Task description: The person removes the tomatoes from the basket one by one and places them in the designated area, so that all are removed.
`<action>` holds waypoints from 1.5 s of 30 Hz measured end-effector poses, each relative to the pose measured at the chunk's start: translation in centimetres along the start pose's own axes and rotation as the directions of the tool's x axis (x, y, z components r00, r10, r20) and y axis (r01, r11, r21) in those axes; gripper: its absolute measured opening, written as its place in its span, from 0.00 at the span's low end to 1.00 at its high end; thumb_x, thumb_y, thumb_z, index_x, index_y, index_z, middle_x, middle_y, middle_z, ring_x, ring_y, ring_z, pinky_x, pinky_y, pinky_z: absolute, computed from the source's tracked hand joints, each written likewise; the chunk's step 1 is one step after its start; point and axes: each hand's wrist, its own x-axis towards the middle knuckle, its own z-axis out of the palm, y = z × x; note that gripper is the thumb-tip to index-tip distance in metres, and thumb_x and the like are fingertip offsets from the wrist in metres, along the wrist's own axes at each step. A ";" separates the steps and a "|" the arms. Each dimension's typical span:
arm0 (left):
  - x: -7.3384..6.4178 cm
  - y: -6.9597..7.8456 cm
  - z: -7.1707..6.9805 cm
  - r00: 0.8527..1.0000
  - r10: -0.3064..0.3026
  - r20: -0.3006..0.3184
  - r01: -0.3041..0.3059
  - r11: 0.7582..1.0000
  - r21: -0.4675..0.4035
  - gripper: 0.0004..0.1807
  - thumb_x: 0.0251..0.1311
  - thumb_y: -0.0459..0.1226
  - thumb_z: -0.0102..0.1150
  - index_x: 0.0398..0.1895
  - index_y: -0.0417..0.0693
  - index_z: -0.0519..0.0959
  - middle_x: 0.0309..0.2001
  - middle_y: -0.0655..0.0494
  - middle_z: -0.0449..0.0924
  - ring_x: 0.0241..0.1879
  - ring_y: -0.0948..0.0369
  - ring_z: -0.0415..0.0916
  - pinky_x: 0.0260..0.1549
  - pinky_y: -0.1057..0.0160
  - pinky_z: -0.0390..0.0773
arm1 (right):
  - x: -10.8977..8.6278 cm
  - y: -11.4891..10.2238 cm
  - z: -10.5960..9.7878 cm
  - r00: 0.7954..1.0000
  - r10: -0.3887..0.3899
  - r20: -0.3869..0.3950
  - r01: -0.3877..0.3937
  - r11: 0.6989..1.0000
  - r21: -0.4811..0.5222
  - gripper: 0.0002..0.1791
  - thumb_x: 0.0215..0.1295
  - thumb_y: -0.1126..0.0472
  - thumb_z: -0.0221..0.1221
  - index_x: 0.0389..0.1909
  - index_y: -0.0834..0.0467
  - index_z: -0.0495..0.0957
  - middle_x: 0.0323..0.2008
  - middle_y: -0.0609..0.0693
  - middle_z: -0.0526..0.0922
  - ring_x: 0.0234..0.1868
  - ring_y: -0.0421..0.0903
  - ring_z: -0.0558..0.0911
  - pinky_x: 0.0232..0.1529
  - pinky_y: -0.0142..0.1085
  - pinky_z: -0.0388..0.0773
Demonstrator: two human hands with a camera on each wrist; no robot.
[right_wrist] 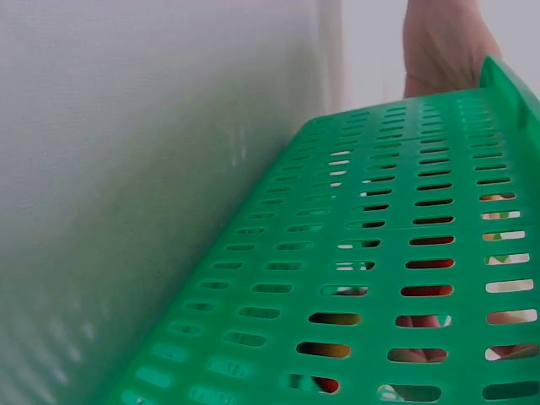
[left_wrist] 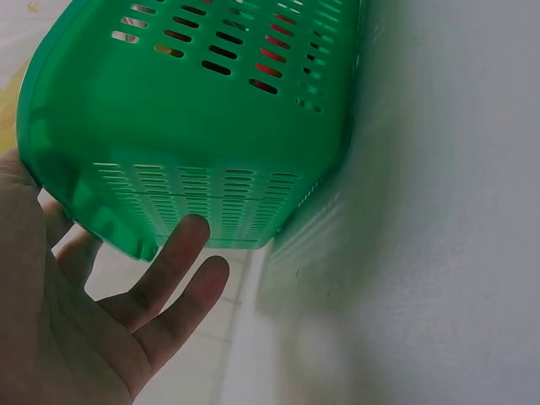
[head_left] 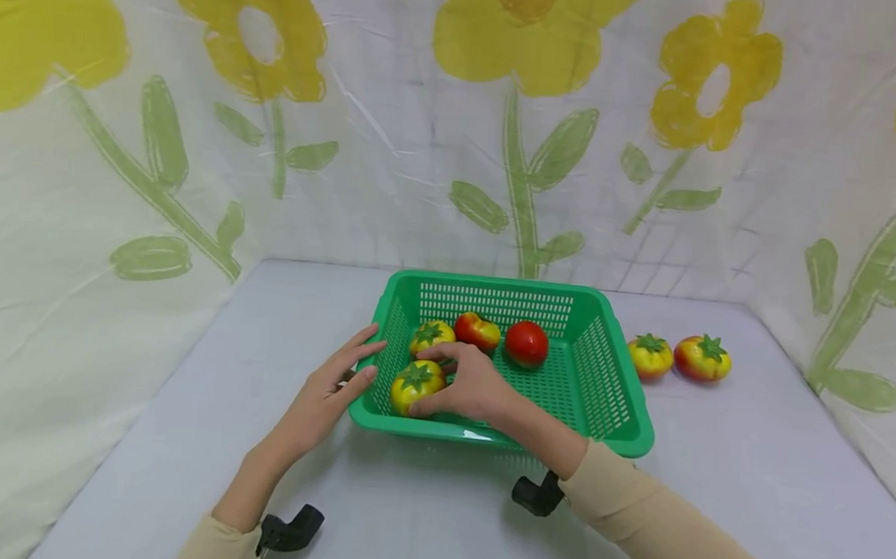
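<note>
A green plastic basket (head_left: 501, 436) with slotted walls stands on the table. At its front left corner inside, my right hand (head_left: 473, 385) holds a yellow tomato (head_left: 416, 380) with a green leafy top, thumb on the near side and fingers on the far side. Behind it lie another yellow tomato (head_left: 432, 335), a red-and-yellow one (head_left: 479, 332) and a plain red tomato (head_left: 526, 344). My left hand (head_left: 326, 395) is at the basket's left rim, fingers spread and fairly straight. In the left wrist view, two fingers (left_wrist: 181, 253) extend beside the basket wall.
Two more yellow-and-red tomatoes, a left one (head_left: 650, 357) and a right one (head_left: 703, 358), sit on the table just right of the basket. A white cloth (head_left: 393, 169) with painted yellow flowers hangs behind the white table (head_left: 438, 512).
</note>
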 end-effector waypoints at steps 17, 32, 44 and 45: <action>0.2 0.0 0.1 1.000 -0.006 -0.001 0.006 1.000 0.001 0.24 0.76 0.47 0.46 0.71 0.57 0.68 0.75 0.70 0.51 0.51 0.60 0.71 0.47 0.51 0.74 | -0.7 -0.5 -0.7 0.995 -0.019 -0.093 0.021 1.000 0.020 0.34 0.46 0.53 0.78 0.57 0.54 0.79 0.48 0.44 0.80 0.49 0.47 0.76 0.42 0.36 0.79; 0.3 -0.1 0.0 1.000 -0.006 -0.006 0.006 1.000 0.001 0.24 0.76 0.47 0.47 0.71 0.56 0.68 0.75 0.70 0.51 0.51 0.61 0.72 0.46 0.53 0.75 | -0.7 -0.3 -0.8 0.993 0.034 -0.112 -0.028 0.998 0.054 0.37 0.46 0.51 0.78 0.59 0.53 0.78 0.50 0.45 0.79 0.50 0.48 0.77 0.45 0.39 0.79; 0.2 0.0 -0.1 1.000 -0.006 -0.001 0.006 1.000 -0.012 0.24 0.76 0.46 0.48 0.72 0.56 0.67 0.75 0.69 0.51 0.49 0.60 0.73 0.45 0.55 0.76 | -0.9 -0.4 -0.7 0.993 0.020 -0.114 -0.014 0.999 0.051 0.36 0.46 0.52 0.78 0.58 0.53 0.77 0.49 0.46 0.79 0.50 0.49 0.76 0.43 0.38 0.79; 0.2 0.0 -0.1 1.000 -0.006 -0.003 0.006 1.000 -0.011 0.24 0.76 0.46 0.47 0.71 0.56 0.68 0.75 0.70 0.51 0.49 0.60 0.73 0.45 0.55 0.76 | -0.8 -0.4 -0.7 0.993 0.015 -0.118 -0.009 0.999 0.046 0.35 0.47 0.52 0.78 0.58 0.53 0.77 0.49 0.46 0.79 0.50 0.49 0.76 0.43 0.38 0.79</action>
